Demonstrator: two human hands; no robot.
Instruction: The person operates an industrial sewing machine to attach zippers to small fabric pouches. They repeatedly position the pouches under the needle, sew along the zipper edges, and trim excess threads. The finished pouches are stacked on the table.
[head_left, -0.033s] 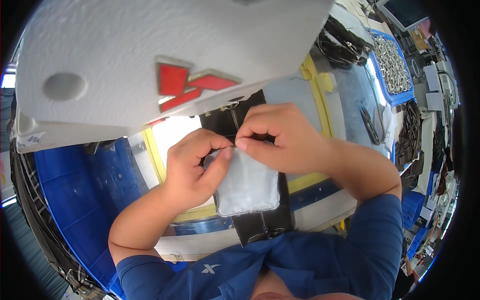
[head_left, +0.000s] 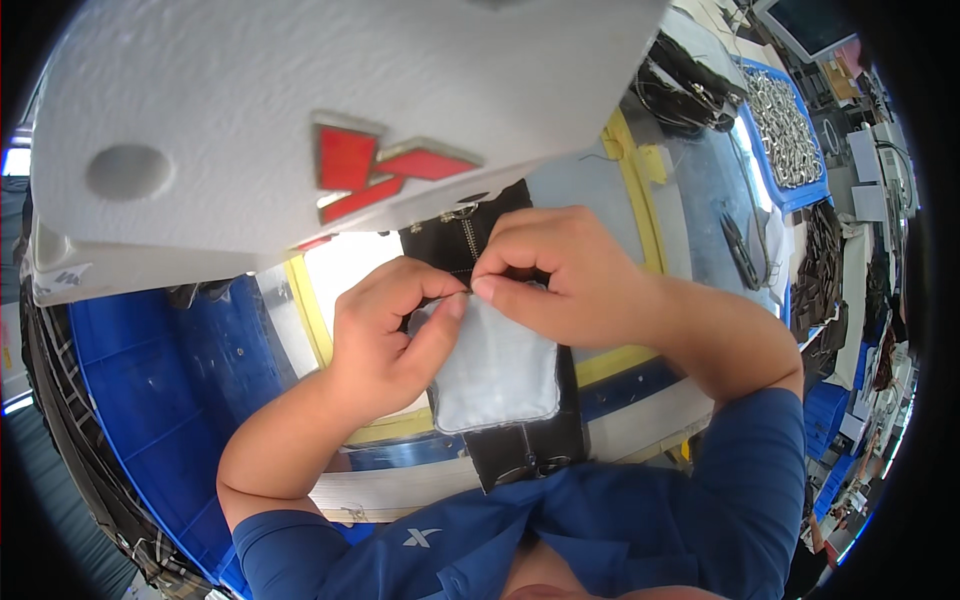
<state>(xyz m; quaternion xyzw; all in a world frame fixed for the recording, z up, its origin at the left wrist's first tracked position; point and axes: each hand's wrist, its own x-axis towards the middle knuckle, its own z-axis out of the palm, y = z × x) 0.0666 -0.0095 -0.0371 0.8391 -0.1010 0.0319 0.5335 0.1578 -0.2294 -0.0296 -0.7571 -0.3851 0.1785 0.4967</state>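
A pale grey fabric piece (head_left: 495,370), shaped like a small pocket with rounded lower corners, lies over a black fabric piece (head_left: 530,455) in front of me. The black piece has a zipper (head_left: 470,235) and metal fittings at its far part. My left hand (head_left: 375,335) pinches the grey piece's far edge between thumb and forefinger. Right beside it, my right hand (head_left: 565,280) pinches the same edge, its fingers curled. The two sets of fingertips nearly touch, and they hide the bit of edge between them.
A large white machine head (head_left: 240,90) with a red emblem hangs over the work at upper left. A blue bin (head_left: 150,400) stands at left. Scissors-like tools (head_left: 738,250), a blue tray (head_left: 825,190) of metal hooks and black straps (head_left: 680,85) lie at right.
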